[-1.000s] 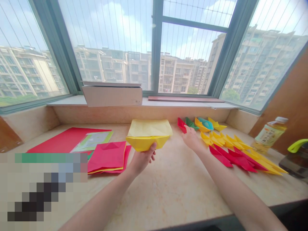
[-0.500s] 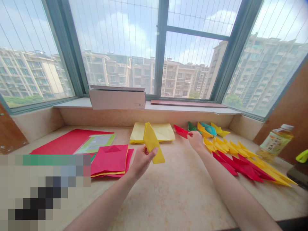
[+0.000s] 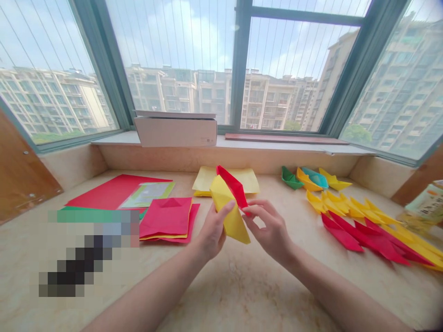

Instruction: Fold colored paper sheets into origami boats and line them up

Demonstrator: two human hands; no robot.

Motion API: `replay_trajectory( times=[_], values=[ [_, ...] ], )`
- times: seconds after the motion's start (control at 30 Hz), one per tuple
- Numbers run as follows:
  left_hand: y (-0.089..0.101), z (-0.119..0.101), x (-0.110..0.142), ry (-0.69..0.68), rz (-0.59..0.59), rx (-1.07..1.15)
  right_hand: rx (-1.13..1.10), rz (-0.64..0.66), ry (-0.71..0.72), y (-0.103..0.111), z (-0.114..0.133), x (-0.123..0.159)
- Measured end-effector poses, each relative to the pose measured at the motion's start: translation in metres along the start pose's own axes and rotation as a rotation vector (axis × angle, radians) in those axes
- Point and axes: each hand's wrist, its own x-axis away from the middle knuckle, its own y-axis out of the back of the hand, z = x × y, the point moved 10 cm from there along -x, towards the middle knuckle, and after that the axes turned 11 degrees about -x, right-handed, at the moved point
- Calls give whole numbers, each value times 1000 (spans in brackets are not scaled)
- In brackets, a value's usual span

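Between thumb and fingers, my left hand (image 3: 215, 228) grips a folded yellow paper (image 3: 230, 212), held tilted above the stone counter. My right hand (image 3: 268, 223) pinches the near end of a red paper boat (image 3: 231, 184) with its fingertips. The boat lies against the far right side of the yellow paper, which covers part of it. Behind both, a stack of pale yellow paper (image 3: 247, 180) rests on the counter. I cannot tell whether the boat is inside a fold of the yellow paper.
Green, orange, blue and yellow boats (image 3: 335, 179) stand at the back right. Rows of yellow (image 3: 332, 203) and red folded boats (image 3: 374, 240) lie nearer, beside a bottle (image 3: 425, 203). On the left are red squares (image 3: 166, 219) and a red sheet (image 3: 100, 192). A white box (image 3: 175, 131) sits on the sill.
My right hand has brought the red boat from the back right to the yellow paper in my left hand. The yellow paper has turned and bulges more. The view has shifted left.
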Motion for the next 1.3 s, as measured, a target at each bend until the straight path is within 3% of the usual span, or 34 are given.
replay_trajectory(
  times=[0.13,0.5,0.7,0.93,1.3],
  values=[
    [0,8,1,76,31,-13,-56,24,-14,1,-5,1],
    [-6,6,3,83,142,36,-168,207,81,0,7,3],
    [-10,10,6,96,196,36,-187,189,104,5,11,2],
    [-13,-12,8,-77,173,-12,-186,156,105,9,9,3],
    [-1,-5,4,-30,117,-4,-138,78,80,14,6,3]
  ],
)
